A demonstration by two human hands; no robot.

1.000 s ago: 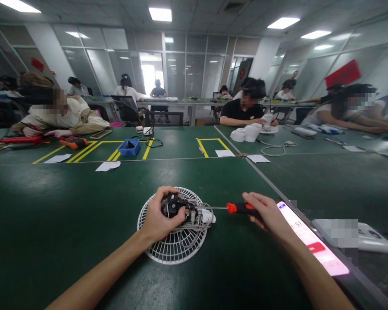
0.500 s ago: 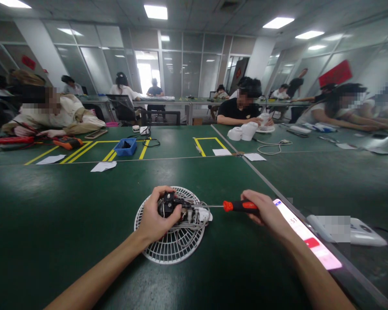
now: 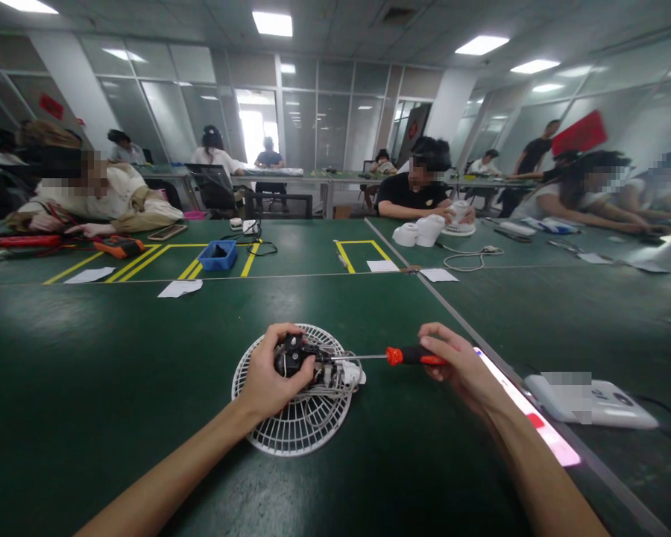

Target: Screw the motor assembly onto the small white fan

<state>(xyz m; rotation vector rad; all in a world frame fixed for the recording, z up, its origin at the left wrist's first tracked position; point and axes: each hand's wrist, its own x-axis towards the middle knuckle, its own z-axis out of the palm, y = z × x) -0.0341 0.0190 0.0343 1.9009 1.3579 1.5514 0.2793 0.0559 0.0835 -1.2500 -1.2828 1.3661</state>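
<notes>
A round white fan grille [image 3: 291, 440] lies on the green table, with a black fan motor [image 3: 291, 359] and its wiring on top. My left hand [image 3: 271, 377] wraps round the motor, thumb in front and fingers behind. To the right, my right hand [image 3: 458, 362] grips the end of a red and black screwdriver [image 3: 405, 356]. Its shaft lies almost level and points left, its tip at the motor assembly; the exact contact is too small to see. White cord and a white plastic part [image 3: 352, 373] sit beside the motor.
A lit phone [image 3: 542, 418] and a white device [image 3: 593, 403] lie right of my right forearm. Further off are a blue bin [image 3: 218, 255], paper slips [image 3: 180, 288], a multimeter [image 3: 118, 247] and white fan parts [image 3: 425, 230]. Several people work at the tables around.
My right hand's fingers have shifted on the screwdriver handle, with the upper fingers more lifted. The left hand and the motor stay in place.
</notes>
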